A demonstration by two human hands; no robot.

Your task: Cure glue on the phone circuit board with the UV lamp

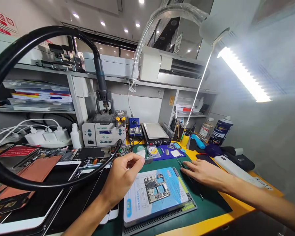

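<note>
My left hand (pixel 124 172) is raised left of the work stand, thumb and forefinger pinched together. A white wad (pixel 141 153) and a small grey flat piece (pixel 148 160) show right at its fingertips; whether either is in the pinch I cannot tell. My right hand (pixel 199 172) rests low over the green mat, its fingers stretched out beside metal tweezers (pixel 180 162), which they partly hide. Between the hands, a phone circuit board (pixel 157 188) with square cut-outs lies on a blue and white box (pixel 135 196).
Phones and screens (pixel 64 183) cover the left side, under a thick black hose (pixel 5 46). A soldering station (pixel 104 132) and a hot plate (pixel 156 132) stand behind. Bottles (pixel 220 131) stand at right beneath a bright lamp (pixel 243 73).
</note>
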